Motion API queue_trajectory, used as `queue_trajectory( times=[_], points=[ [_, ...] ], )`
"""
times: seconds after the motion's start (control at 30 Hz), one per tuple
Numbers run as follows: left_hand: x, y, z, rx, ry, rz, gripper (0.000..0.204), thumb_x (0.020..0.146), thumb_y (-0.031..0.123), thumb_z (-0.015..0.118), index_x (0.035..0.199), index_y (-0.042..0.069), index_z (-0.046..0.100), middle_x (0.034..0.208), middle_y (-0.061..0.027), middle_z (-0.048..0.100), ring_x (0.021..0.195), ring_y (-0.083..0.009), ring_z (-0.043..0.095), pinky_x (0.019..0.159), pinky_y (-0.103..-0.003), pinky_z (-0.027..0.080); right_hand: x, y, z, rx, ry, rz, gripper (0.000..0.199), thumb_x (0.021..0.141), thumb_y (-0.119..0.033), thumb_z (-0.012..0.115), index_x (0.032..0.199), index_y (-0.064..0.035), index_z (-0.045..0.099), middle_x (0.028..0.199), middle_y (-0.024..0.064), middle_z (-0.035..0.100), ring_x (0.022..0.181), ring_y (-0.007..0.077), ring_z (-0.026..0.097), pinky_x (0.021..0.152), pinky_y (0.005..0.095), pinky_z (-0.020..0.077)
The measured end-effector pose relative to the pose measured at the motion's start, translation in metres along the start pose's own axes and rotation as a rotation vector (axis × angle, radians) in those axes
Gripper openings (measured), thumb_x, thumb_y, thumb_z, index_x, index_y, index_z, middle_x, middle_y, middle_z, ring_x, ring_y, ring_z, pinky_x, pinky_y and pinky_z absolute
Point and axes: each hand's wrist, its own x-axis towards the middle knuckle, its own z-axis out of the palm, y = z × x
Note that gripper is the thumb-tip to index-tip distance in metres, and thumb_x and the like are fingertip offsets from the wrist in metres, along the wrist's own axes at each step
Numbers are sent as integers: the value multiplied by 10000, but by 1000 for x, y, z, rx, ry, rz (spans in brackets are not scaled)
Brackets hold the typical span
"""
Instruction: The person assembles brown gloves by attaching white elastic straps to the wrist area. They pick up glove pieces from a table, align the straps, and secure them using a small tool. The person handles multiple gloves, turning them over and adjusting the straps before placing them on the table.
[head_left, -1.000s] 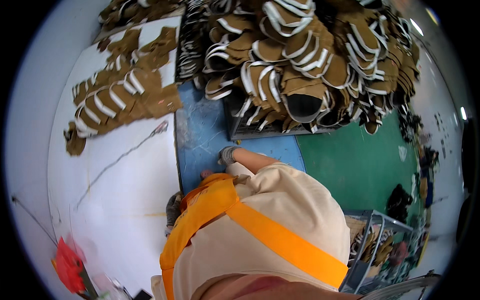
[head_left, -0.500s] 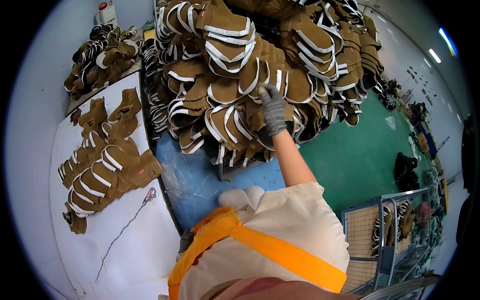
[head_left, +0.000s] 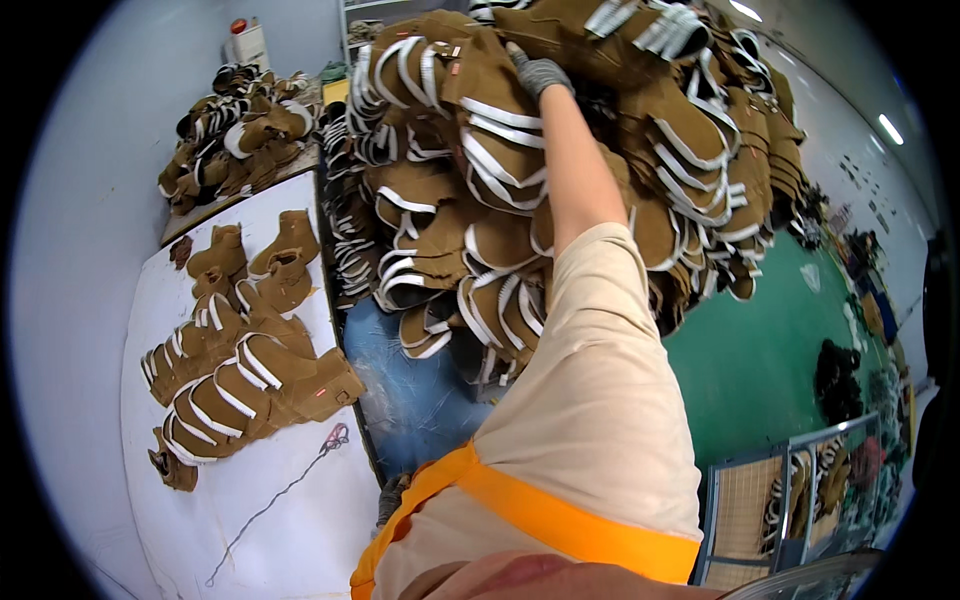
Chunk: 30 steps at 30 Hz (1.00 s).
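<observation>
A large heap of brown boot uppers (head_left: 500,90) with white-edged rims, many nested in stacks, rises in front of me. My right hand (head_left: 543,74), in a grey glove with bare fingertips, reaches far up to the top of the heap. Its fingers are bent at the end of a brown boot upper (head_left: 590,48) lying across the top; part of the grip is hidden. Low by my left side, my left hand (head_left: 391,497), also grey-gloved, shows only in part beside the orange apron strap, its fingers out of sight.
Left of me a white table (head_left: 270,500) carries overlapping boot uppers (head_left: 235,390) and a thin cord with a red end (head_left: 335,437). More uppers (head_left: 240,130) are piled beyond it. A wheeled metal rack (head_left: 745,500) stands at the right on the green floor (head_left: 735,370).
My right hand has moved up and away from the heap's middle to its top, with the arm stretched further. The view has shifted, and the left hand stays low at my side.
</observation>
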Motion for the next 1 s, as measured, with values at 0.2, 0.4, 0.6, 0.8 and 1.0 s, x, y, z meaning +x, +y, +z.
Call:
queue_trajectory(
  times=[0.2, 0.4, 0.6, 0.8, 1.0],
  points=[
    [6, 5, -13, -9, 37, 5, 310, 907, 246, 617, 1137, 38, 627, 978, -47, 652, 904, -141, 575, 818, -267, 457, 104, -48, 46, 15, -44, -576, 525, 924, -459, 412, 1326, -122, 445, 1343, 113, 469, 1229, 254, 424, 1047, 369, 333],
    [4, 5, -23, -26, 92, -20, 314, 906, 249, 619, 1139, 40, 626, 976, -45, 651, 902, -142, 574, 817, -268, 456, 35, -109, 34, -23, -205, -199, 615, 908, -543, 400, 1365, -133, 444, 1400, 117, 446, 1306, 286, 395, 1078, 372, 297],
    [14, 2, -28, -13, 99, -16, 317, 906, 253, 620, 1142, 41, 625, 974, -43, 651, 900, -143, 573, 816, -269, 455, 30, -79, 57, 514, 108, -249, 725, 608, -522, 785, 1064, 26, 653, 1135, 234, 623, 1059, 319, 604, 872, 382, 479],
    [17, -6, -29, 40, 87, 43, 330, 905, 265, 624, 1152, 46, 620, 978, -46, 649, 901, -149, 570, 819, -273, 451, -2, -80, 26, 339, 289, -221, 678, 686, -584, 698, 963, 33, 669, 965, 268, 650, 931, 363, 631, 791, 411, 488],
    [-15, 22, -17, -11, 32, -6, 341, 918, 294, 600, 1164, 58, 612, 1041, -74, 644, 945, -188, 570, 851, -305, 444, -31, -108, -52, -110, 510, -450, 479, 828, -421, 607, 1101, -27, 623, 1089, 244, 624, 952, 345, 624, 792, 400, 493]
  ],
)
